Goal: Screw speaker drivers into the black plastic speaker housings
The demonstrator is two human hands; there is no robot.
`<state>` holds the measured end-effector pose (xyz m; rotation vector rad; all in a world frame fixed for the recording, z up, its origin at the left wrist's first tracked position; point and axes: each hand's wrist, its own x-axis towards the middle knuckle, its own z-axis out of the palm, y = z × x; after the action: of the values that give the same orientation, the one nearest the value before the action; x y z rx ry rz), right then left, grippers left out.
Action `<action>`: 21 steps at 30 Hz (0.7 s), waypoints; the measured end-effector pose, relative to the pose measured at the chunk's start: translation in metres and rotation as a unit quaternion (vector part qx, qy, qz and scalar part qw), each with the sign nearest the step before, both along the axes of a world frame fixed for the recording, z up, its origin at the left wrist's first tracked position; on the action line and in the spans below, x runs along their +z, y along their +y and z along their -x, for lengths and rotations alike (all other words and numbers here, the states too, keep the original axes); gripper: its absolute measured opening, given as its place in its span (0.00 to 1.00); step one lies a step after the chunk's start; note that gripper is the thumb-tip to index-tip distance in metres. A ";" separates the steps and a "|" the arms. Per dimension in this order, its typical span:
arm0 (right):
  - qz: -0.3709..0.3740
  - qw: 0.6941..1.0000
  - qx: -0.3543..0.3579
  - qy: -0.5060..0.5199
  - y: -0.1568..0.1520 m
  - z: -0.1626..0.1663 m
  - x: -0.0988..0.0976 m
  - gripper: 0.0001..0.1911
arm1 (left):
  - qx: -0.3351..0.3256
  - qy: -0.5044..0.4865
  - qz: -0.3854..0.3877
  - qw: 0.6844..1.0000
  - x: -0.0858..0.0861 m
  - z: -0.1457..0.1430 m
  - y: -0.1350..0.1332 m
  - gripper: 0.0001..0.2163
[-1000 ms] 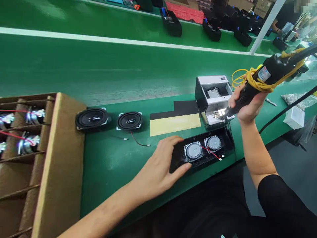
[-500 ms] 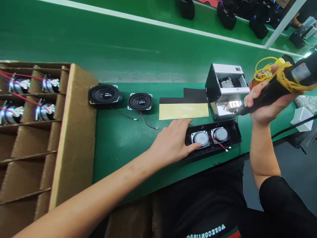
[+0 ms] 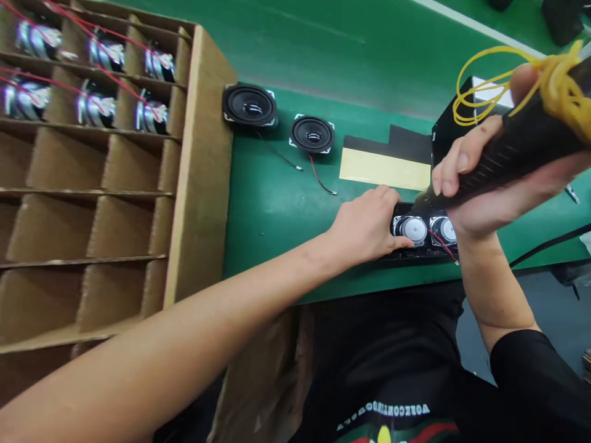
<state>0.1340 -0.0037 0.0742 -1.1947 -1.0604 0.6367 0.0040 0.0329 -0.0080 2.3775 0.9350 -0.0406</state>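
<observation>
My left hand [image 3: 367, 226] lies on the left end of a black speaker panel [image 3: 427, 251] at the bench's near edge, its fingers curled round the end and the thumb beside a silver speaker back [image 3: 413, 229]. A second silver speaker back [image 3: 444, 229] sits to its right, with a red wire across it. My right hand [image 3: 484, 184] is closed round a black electric screwdriver [image 3: 521, 147] wound with yellow cord [image 3: 561, 83]. The tool's tip points down-left, just above the panel's far edge.
A cardboard divider box [image 3: 198, 154] at the left holds several speakers in its far cells. Two loose black speakers [image 3: 250, 104] [image 3: 313, 133] lie on the green bench. A yellow-and-black sheet [image 3: 385, 167] lies behind the panel, beside a screw feeder box [image 3: 446, 138].
The view has swung left and down. My right hand has brought the screwdriver from the screw feeder down towards the panel. My left hand stays on the panel's left end.
</observation>
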 end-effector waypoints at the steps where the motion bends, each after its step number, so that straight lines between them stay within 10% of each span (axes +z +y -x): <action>1: -0.031 0.999 0.025 0.013 0.003 -0.001 -0.010 0.40 | 0.002 -0.003 -0.003 1.000 0.000 0.000 0.000 0.31; 7: -0.122 0.982 0.130 0.070 0.013 -0.013 -0.047 0.32 | 0.003 -0.001 -0.009 1.000 -0.001 0.001 -0.001 0.32; 21: -0.079 0.989 0.118 0.052 0.011 -0.009 -0.049 0.34 | -0.001 -0.012 -0.006 1.000 0.001 0.000 -0.002 0.33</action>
<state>0.1433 0.0076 0.0248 -0.8964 -1.1498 0.7741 0.0038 0.0313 -0.0071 2.3854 0.9237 -0.0063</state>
